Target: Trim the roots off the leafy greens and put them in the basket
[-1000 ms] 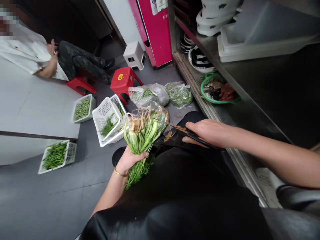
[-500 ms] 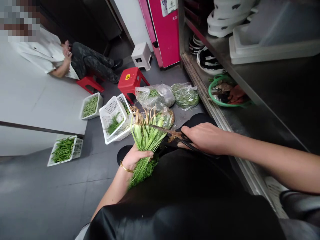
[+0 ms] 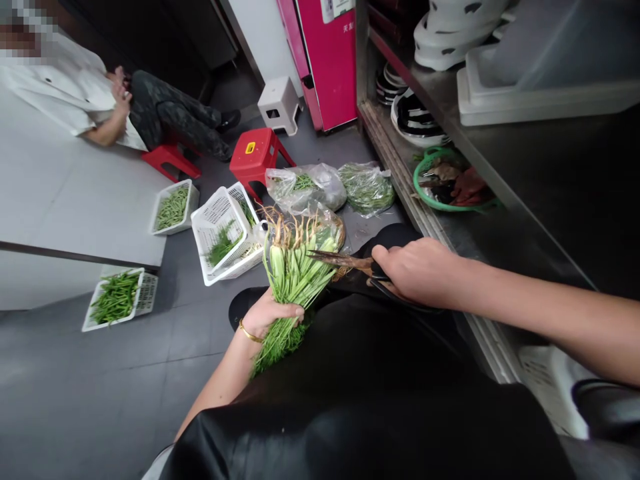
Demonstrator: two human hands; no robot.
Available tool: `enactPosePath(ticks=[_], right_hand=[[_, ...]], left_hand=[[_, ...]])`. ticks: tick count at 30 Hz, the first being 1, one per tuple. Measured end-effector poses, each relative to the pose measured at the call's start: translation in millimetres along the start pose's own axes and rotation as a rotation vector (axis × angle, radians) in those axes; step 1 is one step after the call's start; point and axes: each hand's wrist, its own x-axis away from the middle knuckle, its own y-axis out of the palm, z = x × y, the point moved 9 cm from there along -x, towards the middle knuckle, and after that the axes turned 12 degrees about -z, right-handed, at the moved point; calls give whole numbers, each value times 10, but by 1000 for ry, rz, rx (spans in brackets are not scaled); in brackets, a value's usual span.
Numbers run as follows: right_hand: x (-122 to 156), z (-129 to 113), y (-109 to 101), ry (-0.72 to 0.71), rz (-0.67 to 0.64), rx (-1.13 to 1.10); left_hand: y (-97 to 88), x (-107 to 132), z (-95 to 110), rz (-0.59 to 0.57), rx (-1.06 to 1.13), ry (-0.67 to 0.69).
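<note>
My left hand [image 3: 274,315] is closed around a bunch of fennel greens [image 3: 295,273]. The pale stems and brown stringy roots point away from me, and the feathery leaves hang below the hand toward my lap. My right hand [image 3: 417,272] grips a pair of scissors [image 3: 350,260] by dark handles. Their rusty blades point left, with the tips at the right side of the stems, just below the roots. Whether the blades touch a stem I cannot tell. A gold-coloured bracelet circles my left wrist.
White baskets [image 3: 203,263] with greens stand beyond the bunch, near clear bags of greens [image 3: 367,190] and a red stool [image 3: 255,157]. Green beans fill another basket [image 3: 117,300] at left. A person [image 3: 95,100] sits at upper left. A metal shelf [image 3: 450,113] with dishes is at right.
The scissors' tips have drawn back to the right, away from the roots' base, with my right hand. My left hand still holds the bunch. The view has shifted slightly.
</note>
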Motion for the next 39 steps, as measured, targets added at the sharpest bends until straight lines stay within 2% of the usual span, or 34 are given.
enactPosePath(ticks=[2,4,6,8,10,12,14,18,21,23,28,33,36,39], right_hand=[[39,34,7,-3,1,-31],[77,70,-60,-15,45,-162],[113,94,-246,-52,194,-411],[117,93,-462,-126,398,-743],[-1,16,-556,-230,503,-1096],[-268,-179,-497,-325,428,-1392],[-531,-380,-389,-365,345,-1530],[-808,-523,-204,-320,353,-1493],[-832,-529,-185,-295,382,-1388],[-825,-526,-214,-266,396,-1308],[-831,-530,-305,-200,452,-1166],[-926,-624,-225,-140,420,-1006],[-984,-635,-120,-162,458,-1109],[-995,-633,-35,-268,497,-1314]], left_hand=[[-8,-13,2,8,27,14],[-21,-35,-4,26,44,21],[-8,-64,-3,27,51,25],[43,-97,8,4,54,29],[111,-121,27,-25,68,39],[165,-127,31,-45,98,43],[174,-109,2,-41,149,43],[134,-42,-146,-46,327,21],[171,-3,-232,-116,471,6],[176,14,-240,-118,515,29],[96,21,-170,45,421,158],[88,-20,-129,98,316,203],[87,-28,-170,53,354,213],[136,-23,-236,-75,463,194]])
